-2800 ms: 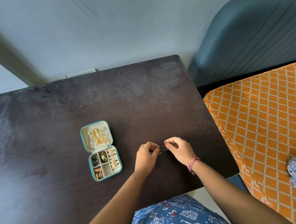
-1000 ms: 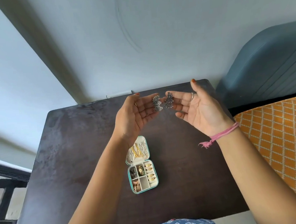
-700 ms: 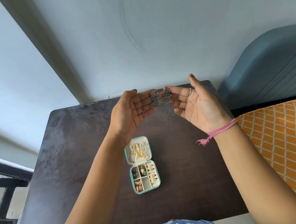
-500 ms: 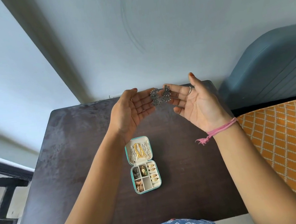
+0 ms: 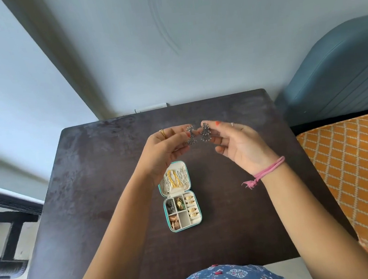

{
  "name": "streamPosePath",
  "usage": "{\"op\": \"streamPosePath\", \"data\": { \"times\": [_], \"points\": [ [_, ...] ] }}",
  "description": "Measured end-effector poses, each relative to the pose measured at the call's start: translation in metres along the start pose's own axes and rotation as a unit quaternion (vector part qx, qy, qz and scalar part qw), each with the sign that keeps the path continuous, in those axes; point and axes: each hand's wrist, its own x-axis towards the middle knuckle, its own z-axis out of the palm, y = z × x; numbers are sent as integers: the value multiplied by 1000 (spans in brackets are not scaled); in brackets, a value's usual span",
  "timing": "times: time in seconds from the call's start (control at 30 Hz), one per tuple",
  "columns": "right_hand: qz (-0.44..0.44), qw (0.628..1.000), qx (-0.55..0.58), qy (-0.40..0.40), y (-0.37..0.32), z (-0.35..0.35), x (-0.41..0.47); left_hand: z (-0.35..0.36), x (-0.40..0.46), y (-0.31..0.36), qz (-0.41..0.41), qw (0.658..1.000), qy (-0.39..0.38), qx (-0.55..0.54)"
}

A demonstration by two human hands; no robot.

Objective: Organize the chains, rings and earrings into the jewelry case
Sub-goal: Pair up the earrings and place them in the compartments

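While you held both hands raised over dark table (image 5: 93,194), head view showed: your left hand (image 5: 163,150) pinched one silver earring (image 5: 190,135), your right hand (image 5: 235,143) pinched second silver earring (image 5: 205,132), earrings side by side, just apart. Open jewelry case (image 5: 180,204) lay on table below hands: chains (image 5: 174,178) in lid, rings (image 5: 192,206) in right column, one small compartment bare. Pink band (image 5: 266,171) circled your right wrist.

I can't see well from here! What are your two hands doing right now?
Left hand: pinching the left silver earring.
Right hand: pinching the right silver earring.
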Motion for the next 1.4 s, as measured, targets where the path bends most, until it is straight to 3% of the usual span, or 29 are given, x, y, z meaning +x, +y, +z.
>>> {"op": "streamPosePath", "data": {
  "times": [0.17,0.27,0.47,0.6,0.87,1.27,1.4],
  "points": [
    [3,989,-147,10,49,-14,-2,-17,-7,-40,-43,992,40,109],
    [32,985,-168,35,79,-22,-4,-32,-12,-74,-90,975,61,195],
    [97,979,-164,66,113,-37,-12,-44,-19,-131,-202,899,84,379],
    [121,976,-169,69,124,-42,-17,-39,-25,-150,-221,853,100,462],
    [128,972,-189,64,129,-44,-18,-35,-24,-166,-263,814,40,517],
    [129,967,-213,56,134,-45,-17,-44,-11,-155,-304,824,83,472],
    [129,966,-217,52,135,-45,-16,-42,-10,-158,-278,827,95,479]
  ]
}}
